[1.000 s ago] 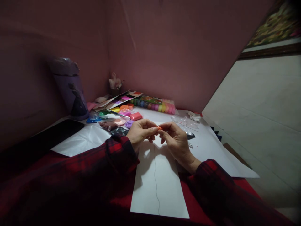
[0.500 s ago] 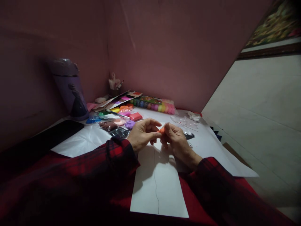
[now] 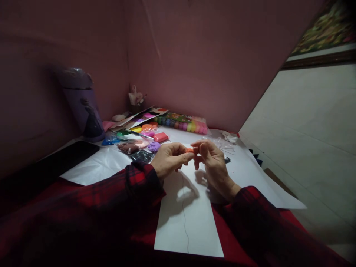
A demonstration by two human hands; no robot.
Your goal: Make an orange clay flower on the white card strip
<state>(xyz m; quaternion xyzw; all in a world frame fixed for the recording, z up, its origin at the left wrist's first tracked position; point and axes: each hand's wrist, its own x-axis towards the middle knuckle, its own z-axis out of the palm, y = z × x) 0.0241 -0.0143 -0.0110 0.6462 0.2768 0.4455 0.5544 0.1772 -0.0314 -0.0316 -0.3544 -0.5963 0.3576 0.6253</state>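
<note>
A small lump of orange modelling clay (image 3: pixel 189 150) is pinched between the thumb and index finger of my left hand (image 3: pixel 171 160). My right hand (image 3: pixel 215 165) is beside the lump's right end with its fingers apart; whether a fingertip touches the clay I cannot tell. Both hands are above a white paper strip (image 3: pixel 191 230) that has a wavy pencil-like line down its length. Beyond my left hand lie packets of clay, among them a purple one (image 3: pixel 153 147), a red one (image 3: pixel 160 137) and a black one (image 3: pixel 141 156).
A purple tumbler (image 3: pixel 83 107) stands on the left near a dark flat object (image 3: pixel 69 155). At the back is a long pack of coloured clay (image 3: pixel 183 124). Clear plastic wrappers (image 3: pixel 219 142) lie to the right. White sheets (image 3: pixel 261 185) cover part of the red tablecloth (image 3: pixel 233 241).
My right hand has let go of the orange clay, and its fingers have spread. My left hand keeps its pinch, and more of the clay shows between its fingertips.
</note>
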